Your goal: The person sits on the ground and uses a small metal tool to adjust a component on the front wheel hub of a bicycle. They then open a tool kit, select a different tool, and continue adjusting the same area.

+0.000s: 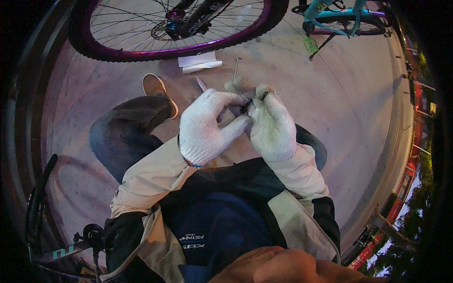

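Both my hands wear white knitted gloves and meet in front of my body. My left hand (206, 123) is closed, its thumb and forefinger pinching a small dark part (245, 106) whose kind I cannot make out. From the other side my right hand (272, 126) closes its greyed fingertips on the same part, hiding most of it. A thin metal rod with a bent end (236, 67), like a hex key, shows just beyond the right fingertips; whether it is held or lies on the floor, I cannot tell. Behind my left hand a pale pointed thing (201, 84) sticks out.
Ahead stands a bicycle wheel with a purple rim (155, 54); white paper (200, 62) lies by its tyre. A turquoise bicycle (337, 21) on its kickstand is at the far right, near a green pedal (311, 45). Part of another bicycle (71, 250) is at lower left.
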A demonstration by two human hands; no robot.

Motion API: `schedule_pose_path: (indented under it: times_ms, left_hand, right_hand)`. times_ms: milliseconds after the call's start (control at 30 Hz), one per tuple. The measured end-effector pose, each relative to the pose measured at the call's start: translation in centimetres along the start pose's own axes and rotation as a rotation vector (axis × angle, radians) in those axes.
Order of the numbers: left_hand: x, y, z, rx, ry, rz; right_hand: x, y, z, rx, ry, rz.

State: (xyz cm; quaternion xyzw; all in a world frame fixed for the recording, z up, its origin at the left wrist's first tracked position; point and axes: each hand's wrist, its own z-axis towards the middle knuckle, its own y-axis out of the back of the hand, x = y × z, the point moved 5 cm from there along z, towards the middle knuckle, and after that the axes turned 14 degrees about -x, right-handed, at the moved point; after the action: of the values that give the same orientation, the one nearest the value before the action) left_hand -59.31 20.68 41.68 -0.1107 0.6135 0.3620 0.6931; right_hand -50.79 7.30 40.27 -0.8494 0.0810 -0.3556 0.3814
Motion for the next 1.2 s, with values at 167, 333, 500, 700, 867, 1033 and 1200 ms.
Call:
schedule_pose_path:
  times_ms: [167, 333, 500, 700, 867, 1033, 1200]
  left_hand:
    - [0.2, 0.0, 0.3, 0.013, 0.017, 0.070]
    - [0.6, 0.0, 0.3, -0.008, 0.068, 0.025]
    - [1.4, 0.1, -0.1, 0.026, 0.283, -0.192]
    - [3.5, -0.4, -0.5, 0.070, 0.662, -0.487]
    - [4.6, -1.2, -1.3, 0.164, 1.000, -0.820]
    - [4.4, -1.9, -1.9, 0.212, 1.067, -0.936]
    - [4.7, -2.1, -2.1, 0.268, 1.100, -0.939]
  right_hand:
    - [-0.3, 0.0, 0.1, -0.043, 0.030, -0.020]
    - [-0.4, -0.4, 0.0, -0.047, 0.028, -0.052]
    - [0.3, -0.4, 0.3, -0.136, 0.035, -0.181]
    - [2.3, -0.7, -0.2, -0.277, 0.190, -0.621]
    - [3.3, -0.8, 0.0, -0.268, 0.345, -0.860]
    - [3.3, -0.5, 0.3, -0.206, 0.353, -0.878]
    - [3.0, -1.0, 0.3, -0.115, 0.531, -1.060]
